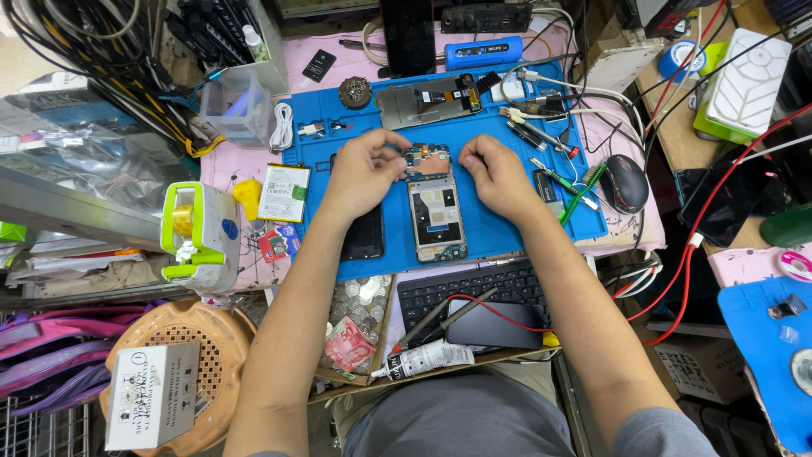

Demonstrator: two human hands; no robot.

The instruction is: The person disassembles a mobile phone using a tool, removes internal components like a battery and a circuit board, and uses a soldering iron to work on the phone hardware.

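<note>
An opened phone frame (436, 211) with its circuit board exposed lies upright on the blue work mat (499, 228). My left hand (364, 169) rests at the frame's top left corner, fingers curled onto the board. On the opposite top corner sits my right hand (495, 173), with its fingertips touching the upper edge. Whether either hand pinches a small part is hidden. A black phone (364, 233) lies under my left wrist. Another opened phone (427, 101) sits at the mat's far edge.
A white phone battery (283, 192) lies left of the mat. Tweezers and green-handled tools (579, 190) and a black mouse (624, 182) are to the right. Nearer me are a black keyboard (448, 292), a dark phone (493, 324), a glue tube (423, 360) and a tray of coins (359, 296).
</note>
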